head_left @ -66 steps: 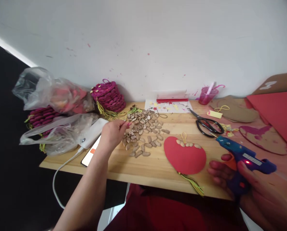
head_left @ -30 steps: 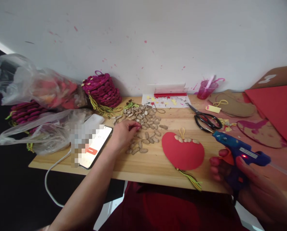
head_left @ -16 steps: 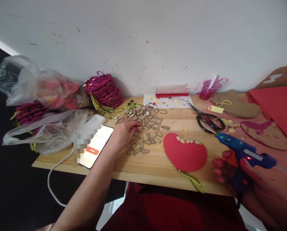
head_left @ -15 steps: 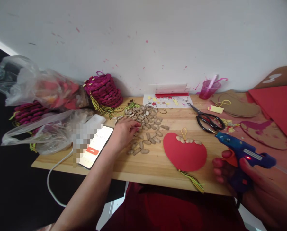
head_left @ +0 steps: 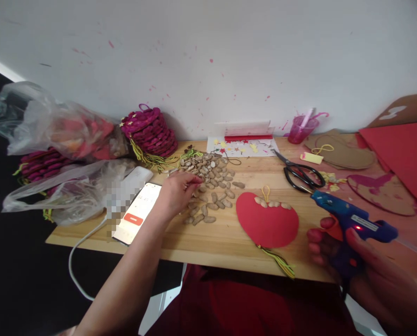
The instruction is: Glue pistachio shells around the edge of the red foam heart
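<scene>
My left hand [head_left: 178, 193] is over the near left side of a pile of peanuts [head_left: 217, 172], its thumb and fingers drawn together; whatever is between them is hidden. In my right hand [head_left: 355, 261] is a blue hot glue gun [head_left: 351, 217] with a lit red light, my fingers wrapped round its handle and its nozzle pointing left. Between my hands lies a red card shape [head_left: 267, 228] with a row of peanuts along its top edge, a yellow loop above and a yellow-green tassel [head_left: 278, 262] below.
A lit phone [head_left: 138, 214] lies beside my left forearm. Plastic bags [head_left: 64, 126] and a purple braided bundle [head_left: 152, 130] stand at the left. Black-handled scissors [head_left: 302, 175], a pink cup [head_left: 302, 128], brown card pieces [head_left: 351, 154] and red sheets [head_left: 400, 144] are at the right.
My left hand has drawn back very slightly to the left, fingers still together over the peanuts. The right hand keeps its grip on the glue gun, and the view has shifted a little.
</scene>
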### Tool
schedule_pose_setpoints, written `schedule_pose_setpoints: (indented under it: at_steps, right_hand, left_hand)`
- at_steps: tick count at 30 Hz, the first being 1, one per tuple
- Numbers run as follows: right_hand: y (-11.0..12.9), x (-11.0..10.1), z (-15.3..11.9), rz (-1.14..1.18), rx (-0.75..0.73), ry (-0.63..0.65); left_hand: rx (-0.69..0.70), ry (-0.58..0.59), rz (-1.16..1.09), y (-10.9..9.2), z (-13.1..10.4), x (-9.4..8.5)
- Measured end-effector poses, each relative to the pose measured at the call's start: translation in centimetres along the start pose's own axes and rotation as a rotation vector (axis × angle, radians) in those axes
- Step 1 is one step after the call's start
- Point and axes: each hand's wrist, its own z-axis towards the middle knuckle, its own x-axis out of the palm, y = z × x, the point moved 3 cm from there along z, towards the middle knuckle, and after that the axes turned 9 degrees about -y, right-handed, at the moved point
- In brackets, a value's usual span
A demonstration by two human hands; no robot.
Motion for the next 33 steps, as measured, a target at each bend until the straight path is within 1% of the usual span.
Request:
schedule_pose_setpoints:
  at_steps: [5,8,11,14,17,20,24,27,30,33]
  right_hand:
    - [0.2,0.4,-0.3,-0.011,0.000,-0.050]
    - [0.2,0.3,-0.2,-0.012,0.006,-0.069]
    - [0.1,0.1,-0.1,-0.016,0.019,-0.063]
    - [0.1,0.3,-0.3,0.004,0.028,-0.028]
    - [0.2,0.6,-0.5,0.008,0.022,-0.010]
    - [0.3,0.6,-0.6,0.000,0.015,-0.017]
    - [0.4,0.9,-0.8,-0.012,-0.004,-0.015]
    - [0.6,1.6,-1.2,-0.001,-0.039,-0.015]
    - [0.5,2.3,-1.6,0.032,-0.036,0.007]
    - [0.4,2.4,-1.7,0.028,-0.054,0.034]
  left_hand:
    - [0.116,0.049,0.035,-0.1,-0.3,0.9]
    - [0.144,0.054,0.044,-0.5,-0.4,1.3]
    - [0.103,0.053,0.049,-0.5,-0.4,1.2]
    - [0.054,0.036,0.048,-0.4,-0.3,0.9]
    - [0.057,0.047,0.050,-0.4,-0.3,0.8]
    - [0.056,0.065,0.046,-0.7,-0.4,1.0]
    - [0.060,0.052,0.083,-0.7,-0.4,1.4]
    - [0.106,0.056,0.122,-0.7,-0.4,1.6]
    - [0.180,0.076,0.166,-0.9,-0.3,1.7]
    - [0.232,0.092,0.203,-1.0,-0.2,1.8]
